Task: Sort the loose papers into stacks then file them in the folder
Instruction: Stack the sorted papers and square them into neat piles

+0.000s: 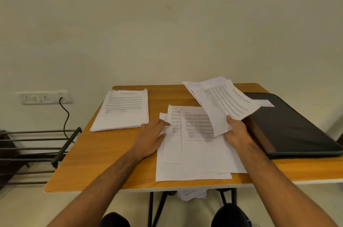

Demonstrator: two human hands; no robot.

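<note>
Right hand (236,132), lower right of centre: fingers curled round the near corner of a lifted sheaf of papers (222,100), thumb on top. Sheaf raised off the counter (104,161), fanned and tilted, long axis running from the grip up toward the upper right of the frame, far end overhanging the folder's edge.

Left hand (152,137), centre frame: fingers straight and pressed flat on the left margin of the loose papers (200,152), pinning, not gripping. Nothing held.

Loose papers spread at centre, overlapping and askew, long axes running roughly from the near edge toward the wall. Lowest sheets reaching almost to the near counter edge.

Sorted stack (121,109), left of centre toward the back: squared, long axis parallel to the loose spread, apart from it. Just up and left of the left fingertips, so nearer that hand; well across from the right hand.

Folder (289,126), black, closed, flat at the right of the frame; just beside the right wrist, nearer that hand.

Judged: sorting in progress, filing not begun. Judged also: placement of the sheaf on the left stack would call for a reach across the pinned papers and over the left hand; the folder side calls for none.

Wall socket (43,97) and metal rack (37,145) at far left, clear of the work.
</note>
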